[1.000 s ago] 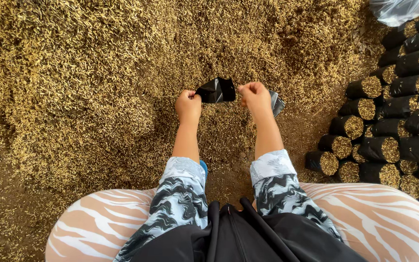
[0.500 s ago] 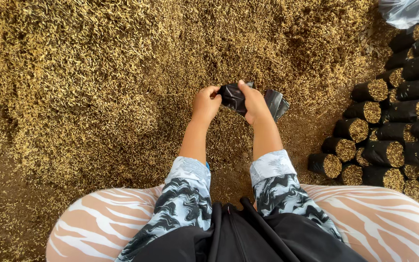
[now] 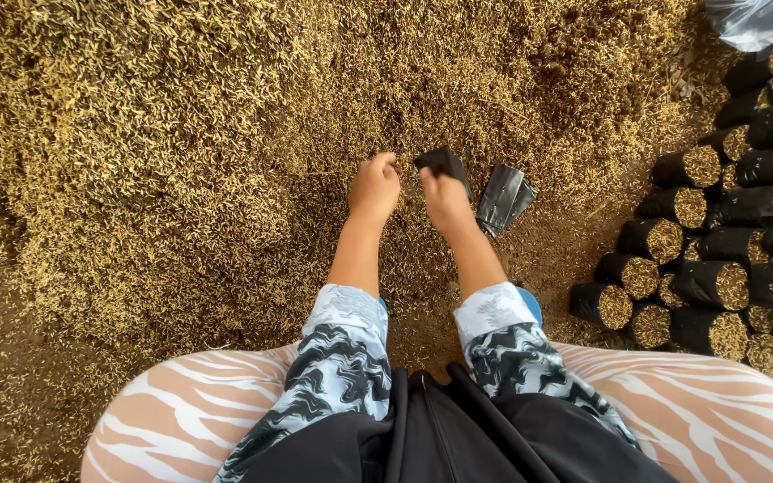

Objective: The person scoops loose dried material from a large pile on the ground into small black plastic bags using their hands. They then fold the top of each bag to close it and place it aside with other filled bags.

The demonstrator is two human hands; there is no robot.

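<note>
I see a wide heap of golden rice husk [image 3: 181, 134] spread within reach. Filled black plastic grow bags [image 3: 717, 233] lie stacked at right. My right hand [image 3: 445, 199] pinches a small empty black bag [image 3: 445, 163]; my left hand [image 3: 374, 186] curls into husk, clenched.

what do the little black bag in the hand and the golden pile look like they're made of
The black bag in the right hand looks like thin, slightly glossy plastic film: it creases and catches light, like the spare bags beside it. The golden pile looks like dry, matte plant husks or chaff, loose slender flakes; the exact kind cannot be told. The left hand rests on it.
</note>
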